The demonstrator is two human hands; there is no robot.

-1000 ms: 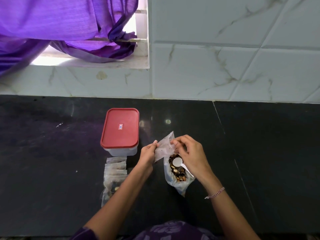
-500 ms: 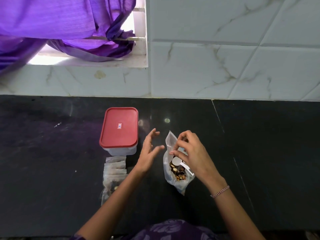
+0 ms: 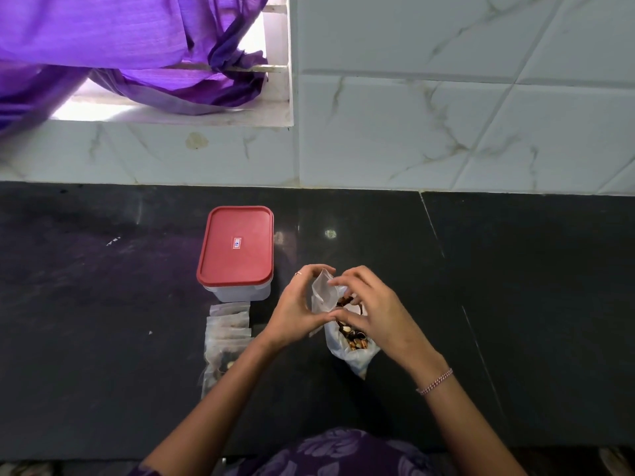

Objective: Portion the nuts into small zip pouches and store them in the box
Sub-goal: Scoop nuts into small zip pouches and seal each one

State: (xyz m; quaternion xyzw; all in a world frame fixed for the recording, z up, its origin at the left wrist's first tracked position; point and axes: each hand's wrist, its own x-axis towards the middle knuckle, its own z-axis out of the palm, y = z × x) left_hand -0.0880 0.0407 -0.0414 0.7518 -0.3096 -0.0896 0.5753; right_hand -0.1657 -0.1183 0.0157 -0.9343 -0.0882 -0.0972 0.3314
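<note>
Nuts (image 3: 355,341), a brown and pale mix, show through the open mouth of a clear bag (image 3: 357,360) lying about midway across the dark countertop (image 3: 103,304), nearer its front edge than its back. The bag's far part is hidden under the hands. Just above it the left hand (image 3: 292,314) holds a small zip pouch (image 3: 323,293), thumb below and fingers curved over its top. The right hand (image 3: 378,310), a bracelet (image 3: 434,381) on its wrist, curls its fingers at the pouch's mouth. Whether they grip anything cannot be told. Left of the hands lies an overlapping row of pouches (image 3: 226,334), whose contents are hard to make out. Beyond them, toward the back edge, stands the box (image 3: 237,293) with its red lid (image 3: 237,245) on.
</note>
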